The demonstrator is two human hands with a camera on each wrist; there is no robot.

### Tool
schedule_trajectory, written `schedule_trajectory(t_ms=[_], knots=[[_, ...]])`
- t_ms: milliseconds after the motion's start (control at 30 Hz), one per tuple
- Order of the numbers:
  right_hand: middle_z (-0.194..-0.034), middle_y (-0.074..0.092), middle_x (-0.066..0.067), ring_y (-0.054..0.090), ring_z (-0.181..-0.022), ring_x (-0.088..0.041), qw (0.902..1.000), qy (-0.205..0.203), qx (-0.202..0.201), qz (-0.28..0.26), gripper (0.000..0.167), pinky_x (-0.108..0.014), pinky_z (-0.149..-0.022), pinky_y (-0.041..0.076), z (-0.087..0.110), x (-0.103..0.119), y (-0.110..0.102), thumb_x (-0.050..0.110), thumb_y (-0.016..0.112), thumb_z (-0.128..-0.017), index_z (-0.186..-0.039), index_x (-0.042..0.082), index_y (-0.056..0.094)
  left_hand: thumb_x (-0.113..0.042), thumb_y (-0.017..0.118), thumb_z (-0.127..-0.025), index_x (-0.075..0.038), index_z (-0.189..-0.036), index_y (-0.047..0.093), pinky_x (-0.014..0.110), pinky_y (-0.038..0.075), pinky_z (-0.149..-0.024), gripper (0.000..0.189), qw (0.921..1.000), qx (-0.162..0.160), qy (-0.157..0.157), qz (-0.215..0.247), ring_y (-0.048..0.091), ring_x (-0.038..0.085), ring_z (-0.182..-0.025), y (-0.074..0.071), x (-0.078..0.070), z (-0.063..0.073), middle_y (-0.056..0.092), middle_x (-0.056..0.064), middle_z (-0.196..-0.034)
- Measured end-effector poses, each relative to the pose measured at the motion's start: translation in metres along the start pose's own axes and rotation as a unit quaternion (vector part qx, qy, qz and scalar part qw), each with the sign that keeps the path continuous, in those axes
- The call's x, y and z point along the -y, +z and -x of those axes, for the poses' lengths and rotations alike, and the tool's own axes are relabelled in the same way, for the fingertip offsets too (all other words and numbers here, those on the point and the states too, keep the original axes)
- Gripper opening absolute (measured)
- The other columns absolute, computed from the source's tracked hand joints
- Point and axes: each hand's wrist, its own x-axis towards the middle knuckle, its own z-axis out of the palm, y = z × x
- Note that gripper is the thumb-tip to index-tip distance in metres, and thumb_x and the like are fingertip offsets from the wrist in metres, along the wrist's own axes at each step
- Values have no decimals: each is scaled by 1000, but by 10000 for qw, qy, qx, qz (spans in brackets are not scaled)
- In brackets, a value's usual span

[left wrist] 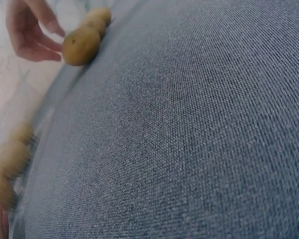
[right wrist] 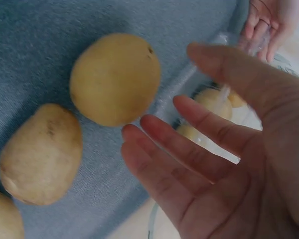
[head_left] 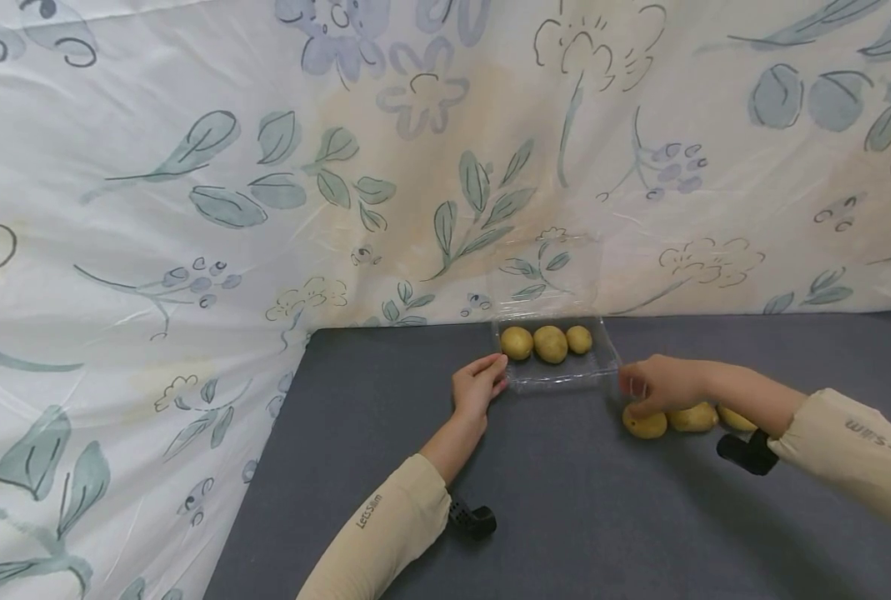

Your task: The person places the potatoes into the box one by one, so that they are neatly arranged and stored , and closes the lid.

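Observation:
A clear plastic clamshell box (head_left: pixel 565 379) stands at the back of the table with its lid raised. Inside are three potatoes in a row: a left one (head_left: pixel 516 342), a larger middle one (head_left: pixel 550 344) and a smaller right one (head_left: pixel 579 339). My left hand (head_left: pixel 478 387) pinches the box's front left corner. To the right of the box, my right hand (head_left: pixel 663 385) hovers over the nearest potato (head_left: pixel 645 423) of another row. In the right wrist view its fingers (right wrist: pixel 194 149) are spread beside that potato (right wrist: pixel 114 79), with nothing between them.
Two more potatoes, one in the middle (head_left: pixel 693 418) and one partly behind the right forearm (head_left: pixel 736 419), continue the row on the dark grey tabletop (head_left: pixel 565 500). A floral cloth (head_left: pixel 415 192) hangs along the back, behind the raised lid (head_left: pixel 546 271).

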Motion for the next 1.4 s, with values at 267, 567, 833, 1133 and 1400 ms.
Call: schedule_trajectory(t_ms=[267, 567, 833, 1133, 1400], knots=[[-96, 58, -10, 55, -86, -22, 9998, -81, -195, -45, 28, -35, -69, 49, 1, 0, 12, 11, 73, -75, -99, 4, 58, -10, 71, -81, 3, -101, 68, 30, 56, -74, 24, 10000, 6, 9, -45, 62, 14, -79, 0, 0, 1, 66, 6, -88], [-92, 61, -3, 54, -81, -16, 9978, -325, -519, 258, 32, -33, -66, 50, 4, -1, 24, 4, 77, -69, -97, 4, 62, -13, 71, -82, 2, -101, 68, 29, 56, -74, 25, 9999, 34, -6, -98, 61, 12, -77, -1, -2, 3, 66, 6, -89], [-92, 63, -3, 55, -80, -16, 9971, -312, -572, 395, 35, -34, -66, 52, 2, -3, 27, 4, 79, -68, -100, 1, 64, -12, 71, -82, 2, -102, 68, 34, 55, -79, 25, 9999, 97, -41, -19, 62, 19, -85, -2, -2, 3, 65, 5, -89], [-92, 62, -2, 54, -79, -14, 9949, -340, -677, 661, 37, -32, -64, 49, -3, -7, 33, 2, 77, -66, -100, 3, 64, -6, 67, -84, 7, -104, 65, 40, 53, -83, 24, 9998, 121, -78, -132, 60, 34, -98, -2, -14, 11, 64, 7, -89], [-92, 59, -3, 51, -80, -16, 9925, -460, -887, 711, 38, -30, -63, 46, -1, -10, 35, 7, 79, -65, -99, 4, 62, -12, 71, -82, 2, -102, 68, 32, 56, -76, 25, 10000, 52, 5, -11, 63, 21, -86, -2, -2, 3, 65, 5, -89]])
